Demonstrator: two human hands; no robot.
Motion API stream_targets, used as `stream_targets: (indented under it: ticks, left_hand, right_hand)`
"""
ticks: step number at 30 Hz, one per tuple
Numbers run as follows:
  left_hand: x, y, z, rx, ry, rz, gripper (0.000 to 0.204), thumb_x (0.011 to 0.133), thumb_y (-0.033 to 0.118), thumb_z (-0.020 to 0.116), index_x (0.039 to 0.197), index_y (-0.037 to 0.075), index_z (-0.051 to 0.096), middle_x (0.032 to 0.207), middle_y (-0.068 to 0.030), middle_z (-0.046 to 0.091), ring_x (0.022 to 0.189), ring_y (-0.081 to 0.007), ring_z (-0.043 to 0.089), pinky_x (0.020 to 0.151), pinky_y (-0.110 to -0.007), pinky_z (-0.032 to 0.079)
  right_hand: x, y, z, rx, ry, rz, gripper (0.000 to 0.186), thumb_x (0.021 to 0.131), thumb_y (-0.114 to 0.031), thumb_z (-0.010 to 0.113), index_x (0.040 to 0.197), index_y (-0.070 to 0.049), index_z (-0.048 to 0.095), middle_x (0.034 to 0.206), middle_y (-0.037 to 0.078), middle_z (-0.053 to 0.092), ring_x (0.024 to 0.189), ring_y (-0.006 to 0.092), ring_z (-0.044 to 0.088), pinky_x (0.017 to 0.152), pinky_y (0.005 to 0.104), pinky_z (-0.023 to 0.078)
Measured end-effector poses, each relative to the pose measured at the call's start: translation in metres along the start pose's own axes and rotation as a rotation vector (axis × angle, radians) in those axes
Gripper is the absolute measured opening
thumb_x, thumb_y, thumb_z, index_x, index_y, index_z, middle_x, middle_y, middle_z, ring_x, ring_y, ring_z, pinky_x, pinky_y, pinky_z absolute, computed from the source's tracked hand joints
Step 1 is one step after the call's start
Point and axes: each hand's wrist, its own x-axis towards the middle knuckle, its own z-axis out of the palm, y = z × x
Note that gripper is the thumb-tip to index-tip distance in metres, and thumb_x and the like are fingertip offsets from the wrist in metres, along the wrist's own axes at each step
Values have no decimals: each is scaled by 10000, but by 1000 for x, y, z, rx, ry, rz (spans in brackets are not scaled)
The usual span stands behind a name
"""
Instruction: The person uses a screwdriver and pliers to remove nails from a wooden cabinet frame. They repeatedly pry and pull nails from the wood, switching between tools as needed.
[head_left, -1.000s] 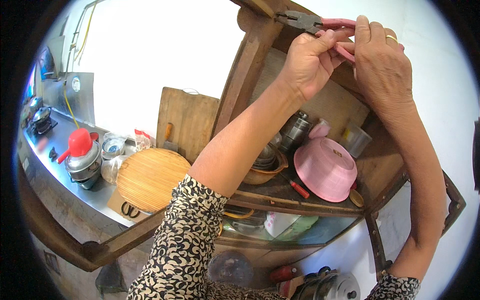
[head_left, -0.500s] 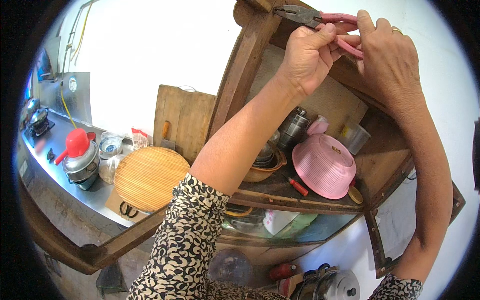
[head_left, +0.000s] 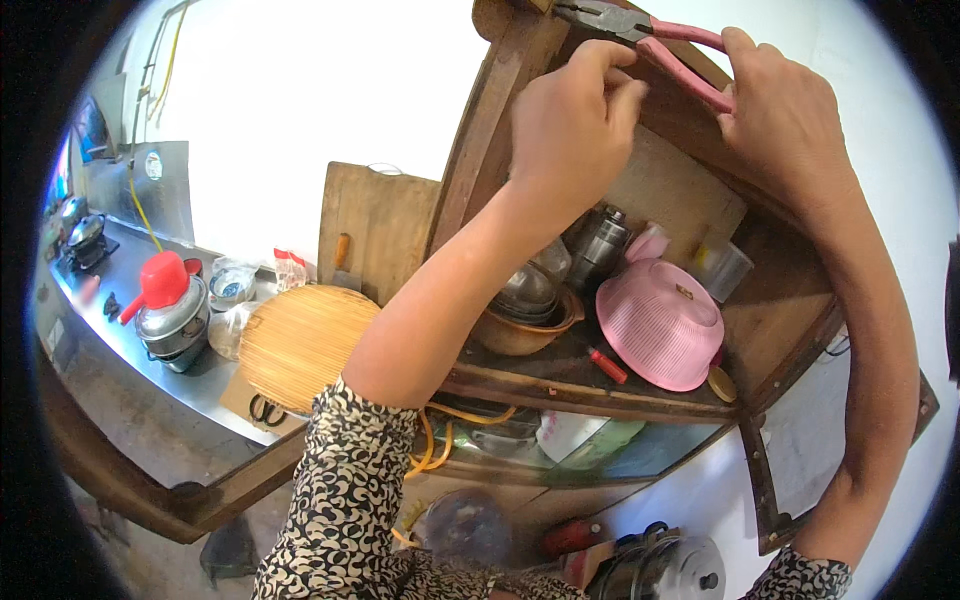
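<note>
High at the upper right, my right hand (head_left: 787, 115) is closed around the pink handles of a pair of pliers (head_left: 612, 20). The handles stand spread apart. The grey jaws point left, against or close to the top corner of the brown wooden cabinet frame (head_left: 500, 130); whether they grip anything there is too small to tell. Just below the jaws is my left hand (head_left: 570, 130), its fingers curled in and thumb near the index finger. What those fingers hold, if anything, is hidden.
Inside the cabinet are a pink plastic basket (head_left: 660, 325), a brown pot (head_left: 525, 325), a metal flask (head_left: 605, 240) and a red-handled tool (head_left: 607, 366). A framed door (head_left: 765, 480) hangs at the right. A round wooden board (head_left: 305, 345) lies on the metal counter (head_left: 225, 390).
My left hand has let go of the pliers' handles and moved left and down, turning its back toward me. The handles are spread wider, with my right hand still on them.
</note>
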Motion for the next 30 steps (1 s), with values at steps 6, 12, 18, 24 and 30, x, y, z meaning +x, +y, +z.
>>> stream_targets:
  ticks: [6, 12, 18, 24, 30]
  left_hand:
    - [-1, -45, -35, 810, 383, 336, 596, 815, 99, 750, 1329, 4, 465, 1273, -181, 535, 1161, -365, 519, 1044, -469, 367]
    - [-8, -62, -44, 642, 356, 220, 805, 801, 153, 790, 1429, -17, 315, 1250, -165, 495, 1150, -325, 535, 945, -436, 476]
    - [-8, -60, -42, 541, 238, 117, 778, 811, 131, 771, 1417, -33, 312, 1162, -213, 533, 1034, -359, 594, 859, -433, 507]
    - [-9, -61, -37, 544, 239, 132, 753, 844, 174, 771, 1438, -12, 347, 1180, -187, 583, 1085, -323, 603, 896, -407, 515]
    - [-7, -62, -43, 578, 253, 280, 724, 806, 99, 770, 1388, -37, 362, 1117, -210, 553, 992, -379, 602, 821, -441, 506]
  right_hand:
    - [16, 5, 7, 212, -110, -3, 334, 776, -127, 664, 1079, 4, 609, 834, 213, 675, 789, 384, 673, 743, 454, 529]
    - [20, 12, 17, 803, -434, 124, 288, 734, -201, 625, 881, 47, 626, 680, 99, 599, 593, 230, 585, 580, 360, 478]
    - [14, 16, 22, 1369, -846, 322, 261, 754, -249, 613, 874, -19, 633, 611, -47, 447, 504, 89, 410, 451, 267, 338]
    - [-1, 8, 27, 1523, -850, 406, 227, 767, -261, 623, 851, -50, 621, 616, -51, 447, 509, 66, 408, 440, 252, 318]
    - [-2, 36, 20, 318, -258, -73, 362, 744, -172, 640, 1046, 27, 634, 833, 226, 671, 796, 397, 659, 739, 451, 519]
